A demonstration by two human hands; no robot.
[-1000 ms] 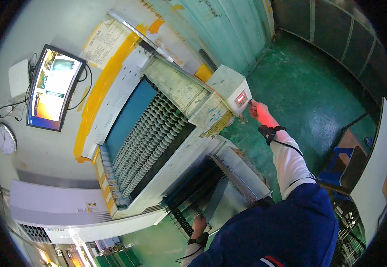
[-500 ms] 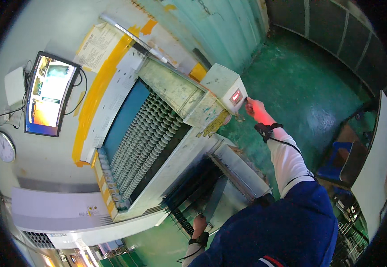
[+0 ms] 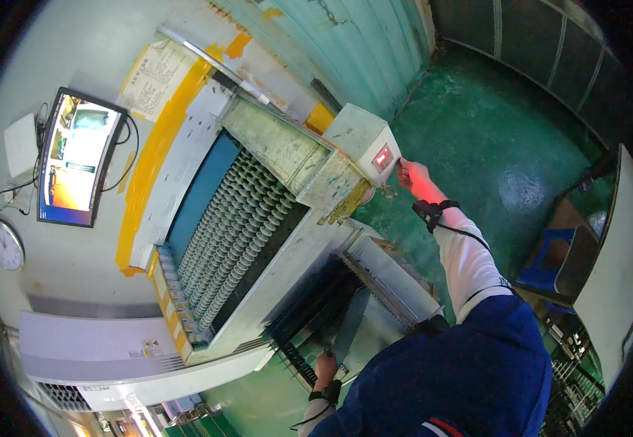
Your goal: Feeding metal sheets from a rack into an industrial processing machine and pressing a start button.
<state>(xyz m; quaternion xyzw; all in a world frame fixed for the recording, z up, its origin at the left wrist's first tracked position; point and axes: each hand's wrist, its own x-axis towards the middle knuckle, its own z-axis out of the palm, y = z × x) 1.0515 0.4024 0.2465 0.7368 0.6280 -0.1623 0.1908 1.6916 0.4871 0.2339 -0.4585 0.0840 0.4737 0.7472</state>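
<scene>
A pale control box [image 3: 364, 146] with a lit red display [image 3: 382, 157] sits at the end of the roller machine [image 3: 236, 233]. My right hand [image 3: 415, 179] is at the display side of this box, its fingers curled and pressed together against the edge. Whatever they pinch there is too small to make out. Red light falls on that hand and wrist. Lower down, my left hand [image 3: 325, 367] is closed beside a dark slotted rack [image 3: 309, 313] that holds upright panels. Its fingertips are partly hidden, and what it grips cannot be made out.
Rows of rollers fill the machine's opening. A lit monitor [image 3: 82, 156] and a round clock [image 3: 6, 245] hang on the left wall. A pale board [image 3: 615, 269] stands at the right, near a blue plastic piece [image 3: 546, 258]. The floor [image 3: 491, 124] is green.
The whole view has shifted slightly. Both hands keep their places, the right at the control box and the left by the rack.
</scene>
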